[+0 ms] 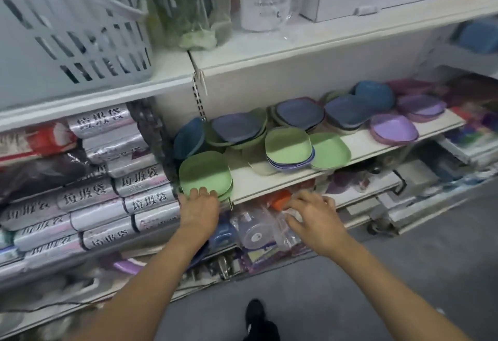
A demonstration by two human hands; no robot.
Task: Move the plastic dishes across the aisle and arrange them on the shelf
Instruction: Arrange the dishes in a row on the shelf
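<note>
Shop shelf (pixel 269 179) mid-restock: left hand (pixel 198 207) lays straight fingers on the front edge of the green dish stack (pixel 204 176), likely squaring it into the row, while right hand (pixel 314 214) hovers loose and empty just beside, below the shelf lip.

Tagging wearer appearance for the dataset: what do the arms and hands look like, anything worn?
Both arms are bare as far as they show: no sleeves in view. The left hand and right hand wear no gloves, and no rings, watch or wristband can be seen. No markings, straps or cables on either forearm. Motion blur softens fine detail. A black shoe shows at the bottom edge.
</note>
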